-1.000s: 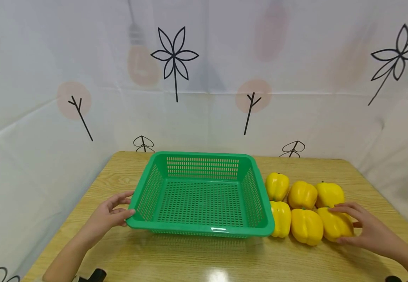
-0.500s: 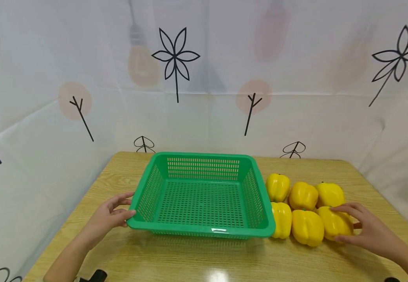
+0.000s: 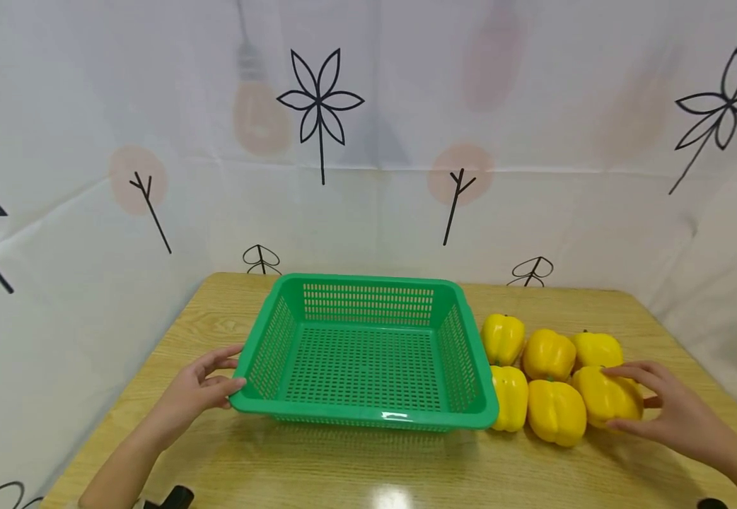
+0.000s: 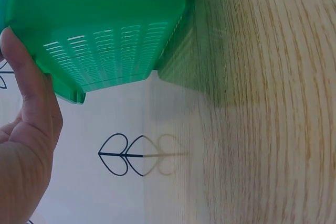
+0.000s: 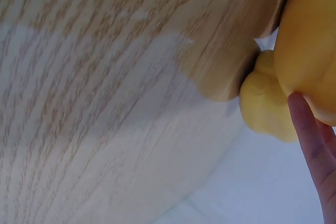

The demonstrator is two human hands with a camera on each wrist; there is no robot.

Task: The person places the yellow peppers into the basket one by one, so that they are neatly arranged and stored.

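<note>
A green plastic basket with nothing in it stands mid-table. The left hand holds its near left corner, thumb on the rim and fingers beneath; the left wrist view shows this hand at the basket's edge. Right of the basket are several yellow bell peppers in two rows. The right hand grips the near row's rightmost pepper between thumb and fingers. In the right wrist view, a finger of that hand touches this pepper, with another pepper behind it.
The other peppers, such as the near middle one, sit close together beside the basket's right wall. Under everything is a wooden table. A white patterned cloth hangs behind it and at the sides.
The pepper in the right hand has risen slightly and tilted, now overlapping more of the pepper behind it. The left hand and the basket have stayed in place.
</note>
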